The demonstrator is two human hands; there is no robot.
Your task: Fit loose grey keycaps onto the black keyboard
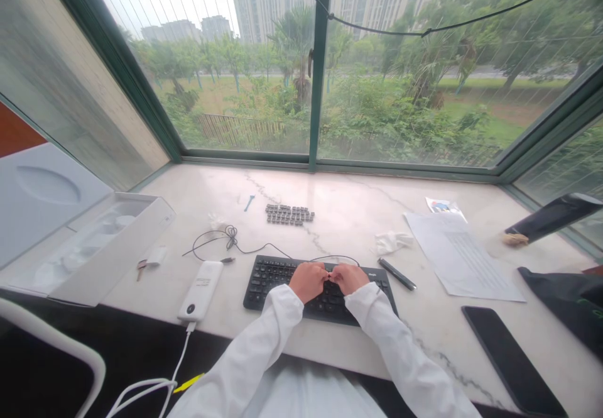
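The keyboard point(273, 276) sits at the table's point(358, 210) 6 o'clock edge. With both fists bunched over its middle, I'd worry a slip knocks a key loose toward the pen point(397, 274) at 3 o'clock. Left hand point(308, 280) and right hand point(348, 278) meet knuckle to knuckle, fingers curled shut underneath, can't tell if they pinch anything.

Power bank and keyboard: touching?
Apart. The head view shows a bare strip of marble sill between the white power bank and the left edge of the black keyboard.
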